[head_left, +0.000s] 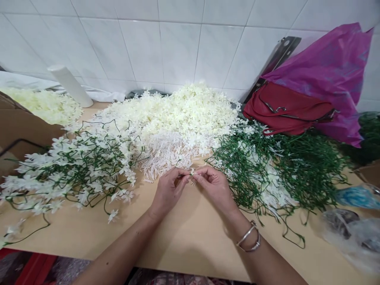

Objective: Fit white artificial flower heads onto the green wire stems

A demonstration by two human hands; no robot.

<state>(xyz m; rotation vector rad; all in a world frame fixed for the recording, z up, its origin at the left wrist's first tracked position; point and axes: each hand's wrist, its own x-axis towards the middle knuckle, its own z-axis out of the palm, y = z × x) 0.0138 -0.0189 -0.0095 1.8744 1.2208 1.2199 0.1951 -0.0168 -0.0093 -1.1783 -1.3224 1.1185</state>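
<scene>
**Tiny flower pinched between both hands, easy to drop or mix up**

Far left, finished flower stems point(77, 166) sprawl over the desk point(184, 233), green wires tangled together; one loose stem end hangs near the front edge, so a sleeve or elbow brush could drag the lot off. Behind centre sits the loose petal pile point(184, 114), with a patch of thin white stamen pieces point(166, 154) at its near edge, just beyond my fingers.

My left hand point(168, 190) is closed narrow, fingertips pinching one side of a small white flower piece point(192, 173). My right hand point(214, 186) pinches the other side, also narrow. The piece sits between them, just above the desk, near the stamen patch. It is too small to see how it is seated. If I squeeze off-centre it may slip and vanish into the white pile.

To the right, bare green stems point(267, 166) lie close to my right wrist; my bangle point(249, 237) could snag one.
</scene>
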